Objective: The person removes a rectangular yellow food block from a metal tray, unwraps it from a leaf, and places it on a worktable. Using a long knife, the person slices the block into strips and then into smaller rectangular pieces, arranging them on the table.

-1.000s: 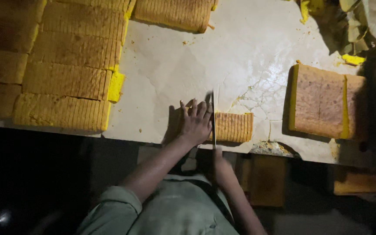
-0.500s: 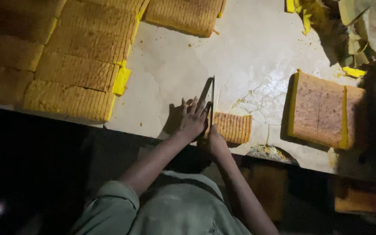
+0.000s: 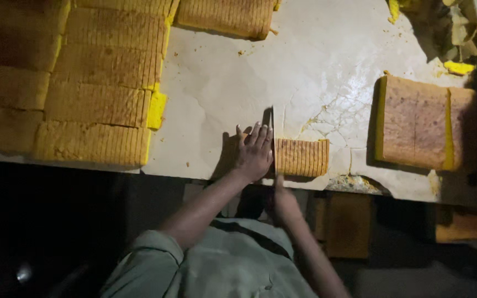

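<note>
The left hand (image 3: 254,154) lies flat, fingers spread, against the knife (image 3: 272,138); the right hand (image 3: 284,200), seemingly clamped on its handle, could nick them beside the sliced cake (image 3: 302,157) at the tabletop (image 3: 222,94) edge.

Free room: bare table (image 3: 222,88) between the sliced cake rows (image 3: 100,105) and the uncut slab (image 3: 415,121).
Obstacle: cake piece (image 3: 302,157) near the edge.

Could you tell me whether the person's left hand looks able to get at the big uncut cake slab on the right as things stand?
Probably yes. The left hand lies flat beside the knife; only the sliced cake block sits between it and the cake slab, otherwise bare table.
</note>
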